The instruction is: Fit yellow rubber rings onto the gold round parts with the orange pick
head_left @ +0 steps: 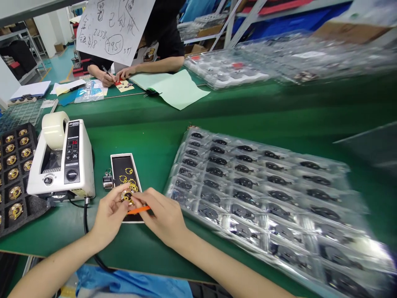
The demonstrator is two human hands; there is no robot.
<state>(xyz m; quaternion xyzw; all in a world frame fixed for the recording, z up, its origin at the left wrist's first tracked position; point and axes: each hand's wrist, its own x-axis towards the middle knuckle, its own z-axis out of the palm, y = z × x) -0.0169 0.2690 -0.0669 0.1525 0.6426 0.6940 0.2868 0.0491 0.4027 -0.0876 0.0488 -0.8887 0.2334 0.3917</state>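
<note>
Between the thumb and fingers of my left hand (107,217) is a small round gold-coloured part (126,195). My right hand (164,215) is closed around a thin orange tool (138,210), its exact kind unclear, with the fingertips at the round part's edge. Both hands are over the near end of a shallow white-rimmed box (137,174) with a black inside. Several thin yellow rings (128,170) with small tabs lie in that box. A metal tally counter (107,182) stands beside the box, left of it.
A white tape dispenser (79,165) stands left, its cable running to the table's front edge. Beyond it lies a black foam tray (30,165) of round gold parts. Right is a clear plastic tray (228,191) of black parts. Opposite, a person's hand (107,78) holds a pen.
</note>
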